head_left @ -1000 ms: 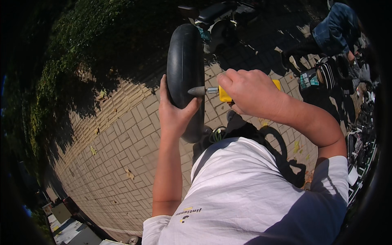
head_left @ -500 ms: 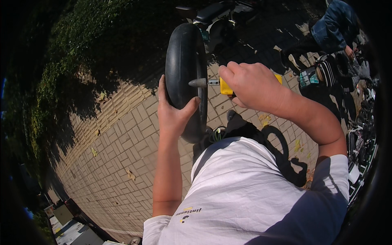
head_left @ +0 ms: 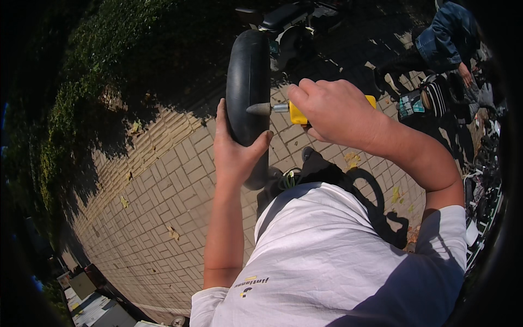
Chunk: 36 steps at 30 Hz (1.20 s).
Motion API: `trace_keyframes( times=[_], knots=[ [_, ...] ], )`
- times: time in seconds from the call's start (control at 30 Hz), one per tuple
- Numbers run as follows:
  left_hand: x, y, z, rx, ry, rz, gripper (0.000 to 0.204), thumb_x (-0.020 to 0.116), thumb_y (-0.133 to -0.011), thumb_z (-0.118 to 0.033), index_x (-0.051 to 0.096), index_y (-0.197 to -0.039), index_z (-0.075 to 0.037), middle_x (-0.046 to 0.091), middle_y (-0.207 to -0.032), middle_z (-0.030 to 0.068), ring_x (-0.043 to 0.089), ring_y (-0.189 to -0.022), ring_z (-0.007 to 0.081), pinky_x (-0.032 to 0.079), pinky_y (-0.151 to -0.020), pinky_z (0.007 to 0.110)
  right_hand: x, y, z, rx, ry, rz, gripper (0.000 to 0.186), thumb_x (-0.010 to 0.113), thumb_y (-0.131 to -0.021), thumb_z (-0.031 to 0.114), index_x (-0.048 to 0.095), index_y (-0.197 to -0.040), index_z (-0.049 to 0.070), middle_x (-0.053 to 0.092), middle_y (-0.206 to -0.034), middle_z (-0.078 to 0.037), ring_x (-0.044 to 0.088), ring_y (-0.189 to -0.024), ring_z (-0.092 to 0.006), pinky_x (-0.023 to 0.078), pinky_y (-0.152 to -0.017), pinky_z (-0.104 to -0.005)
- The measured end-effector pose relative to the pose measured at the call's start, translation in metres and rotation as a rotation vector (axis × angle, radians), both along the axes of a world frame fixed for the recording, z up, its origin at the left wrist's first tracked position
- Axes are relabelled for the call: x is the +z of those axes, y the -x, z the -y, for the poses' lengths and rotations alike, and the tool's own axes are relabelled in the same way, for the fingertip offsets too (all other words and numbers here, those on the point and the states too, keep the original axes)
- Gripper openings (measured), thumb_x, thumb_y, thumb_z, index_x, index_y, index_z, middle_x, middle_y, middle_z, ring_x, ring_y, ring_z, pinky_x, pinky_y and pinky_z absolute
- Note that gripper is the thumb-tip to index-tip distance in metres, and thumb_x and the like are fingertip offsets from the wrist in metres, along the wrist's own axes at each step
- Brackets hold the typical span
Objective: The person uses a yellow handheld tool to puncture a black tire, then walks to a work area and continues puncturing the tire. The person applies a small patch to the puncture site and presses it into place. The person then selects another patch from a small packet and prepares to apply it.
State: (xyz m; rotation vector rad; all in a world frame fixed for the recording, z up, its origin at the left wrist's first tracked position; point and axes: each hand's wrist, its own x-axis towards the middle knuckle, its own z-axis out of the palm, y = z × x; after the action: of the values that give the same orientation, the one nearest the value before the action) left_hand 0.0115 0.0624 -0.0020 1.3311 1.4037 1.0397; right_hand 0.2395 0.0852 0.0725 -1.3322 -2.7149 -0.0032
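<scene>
An inflated black inner tube [head_left: 248, 65] is held upright in front of me, its rounded outer face toward me. My left hand [head_left: 238, 150] grips its lower part, thumb on the right side and fingers round the left. In my right hand [head_left: 340, 111] is a yellow hand grinder [head_left: 297, 114], fingers wrapped over its body. Its grey cone-shaped bit [head_left: 258, 109] lies against or just over the tube's face, pointing left; I cannot tell if they touch. Much of the grinder is hidden by the hand.
Brick paving [head_left: 174, 201] with fallen leaves lies below. Dark bushes [head_left: 103, 60] line the left. A parked scooter [head_left: 286, 24] stands ahead. At the upper right another person in a denim jacket [head_left: 449, 32] bends beside a striped item [head_left: 434, 98]; bicycles [head_left: 485, 201] crowd the right edge.
The inner tube has turned more edge-on, and its ring opening no longer shows. My left hand has shifted slightly right, while the grinder and its bit have moved a little left and up.
</scene>
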Motion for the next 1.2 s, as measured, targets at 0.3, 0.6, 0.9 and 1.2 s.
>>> trace_keyframes(
  times=[0.3,0.6,0.9,1.2],
  knots=[
    [0.002,0.0,-0.001,0.024,-0.002,-0.126,0.108,0.087,-0.07,-0.021,0.029,-0.157,0.003,0.063,-0.125,0.0232,0.067,-0.109,0.0301,0.056,-0.092,0.038,0.005,0.008,0.004,0.026,0.049,0.081,0.035,0.082,-0.077,0.012,0.065,-0.105,0.0,0.071,-0.089,-0.013,0.076,-0.076,-0.0236,0.061,-0.063,-0.0322],
    [-0.009,0.004,-0.002,0.005,-0.085,-0.217,0.105,0.085,-0.072,-0.014,0.026,-0.158,0.002,0.065,-0.115,0.0172,0.067,-0.096,0.0228,0.057,-0.084,0.035,0.006,0.007,-0.002,-0.001,0.022,0.133,0.044,0.083,-0.076,0.012,0.062,-0.113,0.0,0.07,-0.092,-0.012,0.075,-0.079,-0.0237,0.061,-0.065,-0.0318],
    [-0.011,0.005,-0.002,0.003,-0.126,-0.267,0.103,0.084,-0.074,-0.011,0.026,-0.158,0.002,0.069,-0.104,0.0132,0.069,-0.082,0.0176,0.059,-0.074,0.031,0.005,0.007,0.0,0.033,0.012,0.111,0.035,0.08,-0.078,0.01,0.063,-0.106,0.0,0.071,-0.089,-0.014,0.076,-0.076,-0.024,0.061,-0.062,-0.0321],
    [-0.011,0.004,0.0,0.012,-0.155,-0.31,0.104,0.085,-0.072,-0.014,0.028,-0.158,0.002,0.069,-0.105,0.0145,0.07,-0.084,0.0188,0.059,-0.076,0.032,0.005,0.01,0.004,0.014,0.073,0.15,0.049,0.084,-0.073,0.013,0.061,-0.114,0.001,0.069,-0.092,-0.011,0.074,-0.081,-0.0248,0.06,-0.066,-0.0331]
  ],
)
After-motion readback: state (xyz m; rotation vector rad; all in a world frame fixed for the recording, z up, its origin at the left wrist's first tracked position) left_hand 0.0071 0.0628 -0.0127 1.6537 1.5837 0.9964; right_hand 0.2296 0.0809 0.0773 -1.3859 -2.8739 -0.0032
